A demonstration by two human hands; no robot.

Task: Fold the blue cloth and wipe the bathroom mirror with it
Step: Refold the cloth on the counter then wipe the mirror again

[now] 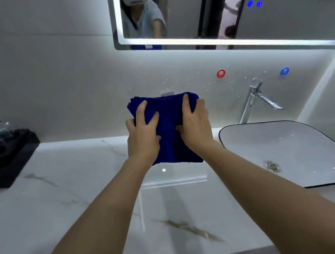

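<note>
Above the counter (65, 209), both grips clamp the folded blue cloth (166, 113). The left hand (142, 135) holds it at nine o'clock, the right hand (195, 123) at three.

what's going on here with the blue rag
A person holds a folded blue cloth up with both hands, left hand on its left side, right hand on its right, above the marble counter beside the sink. The cloth sits below the lit mirror, not touching it, so wiping has not begun.
</note>
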